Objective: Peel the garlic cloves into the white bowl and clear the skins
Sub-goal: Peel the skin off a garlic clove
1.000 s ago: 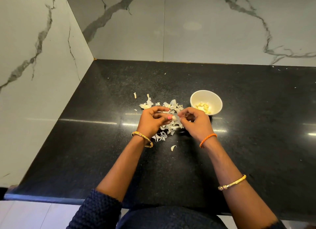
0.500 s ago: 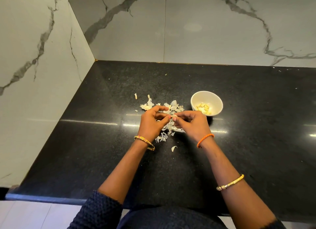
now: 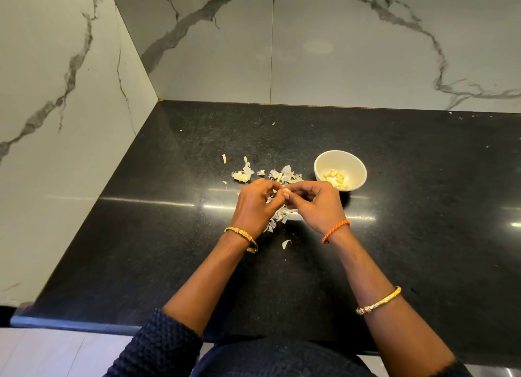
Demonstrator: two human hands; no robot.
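Both hands closed in on one clove, peeling mid-way.
Left hand (image 3: 255, 204) & right hand (image 3: 315, 204) now meet fingertip to fingertip, pinching a garlic clove (image 3: 286, 191) above the skins (image 3: 277, 217) on the counter (image 3: 423, 207); a sec ago they sat slightly apart. White bowl (image 3: 340, 169), w/ peeled cloves (image 3: 337, 177), just right. Clove not yet bare, I'd say; skins uncleared.

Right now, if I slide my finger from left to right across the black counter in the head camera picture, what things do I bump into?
Tiny stray skin scrap → person's left hand → small pale garlic clove → right hand → round white bowl.
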